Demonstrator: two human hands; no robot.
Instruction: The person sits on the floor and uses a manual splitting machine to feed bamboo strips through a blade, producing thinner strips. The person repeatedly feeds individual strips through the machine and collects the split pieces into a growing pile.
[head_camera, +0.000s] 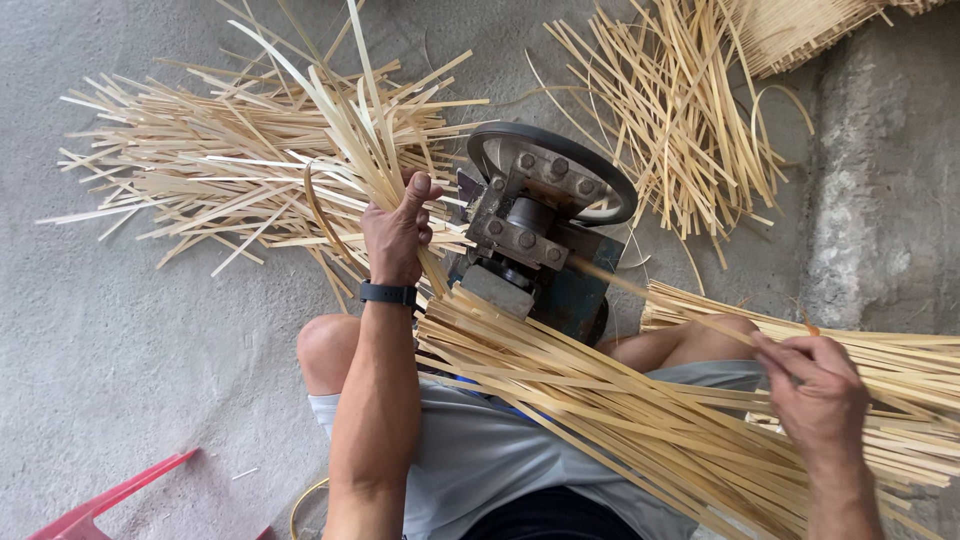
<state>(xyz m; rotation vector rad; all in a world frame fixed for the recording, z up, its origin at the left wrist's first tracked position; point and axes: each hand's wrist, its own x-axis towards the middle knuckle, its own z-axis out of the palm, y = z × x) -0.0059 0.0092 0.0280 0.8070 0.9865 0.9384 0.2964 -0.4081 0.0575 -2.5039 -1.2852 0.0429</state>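
Note:
My left hand (397, 232), with a black band on its wrist, grips a bunch of thin pale bamboo strips (345, 125) that fan up and away to the left of a small metal machine (530, 240). My right hand (820, 385) pinches a single long strip (650, 295) that runs from the machine toward me. A thick bundle of strips (600, 400) lies across my lap and over my knees.
A loose pile of strips (200, 170) covers the concrete floor at the left. Another pile (680, 110) lies behind the machine's black wheel (590, 165). A rough concrete ledge (890, 180) runs along the right. A red plastic edge (110, 500) shows at bottom left.

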